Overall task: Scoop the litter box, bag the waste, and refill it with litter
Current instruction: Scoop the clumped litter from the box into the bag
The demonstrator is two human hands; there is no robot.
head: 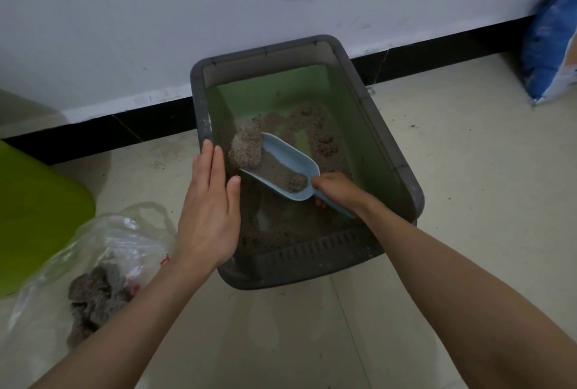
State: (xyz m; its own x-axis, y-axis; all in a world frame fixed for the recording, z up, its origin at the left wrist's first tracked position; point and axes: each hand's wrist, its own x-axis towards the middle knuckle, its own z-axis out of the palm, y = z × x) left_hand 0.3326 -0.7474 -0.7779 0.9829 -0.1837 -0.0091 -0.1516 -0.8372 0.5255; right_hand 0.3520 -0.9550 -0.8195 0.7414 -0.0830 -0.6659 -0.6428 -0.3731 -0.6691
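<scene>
While the litter box (402,167) sits on the floor by the wall:
Scoop: the blue scoop (288,167) lies slanted inside the box, open end pointing up-left at a big clump (246,148), handle toward the person.
Right hand: the right hand (338,192) is wrapped around the handle.
Left hand: the left hand (209,204) is flat and open, fingers resting on the box's left rim.
Bag: the clear bag (103,263) lies left of the box with gray clumps inside.
</scene>
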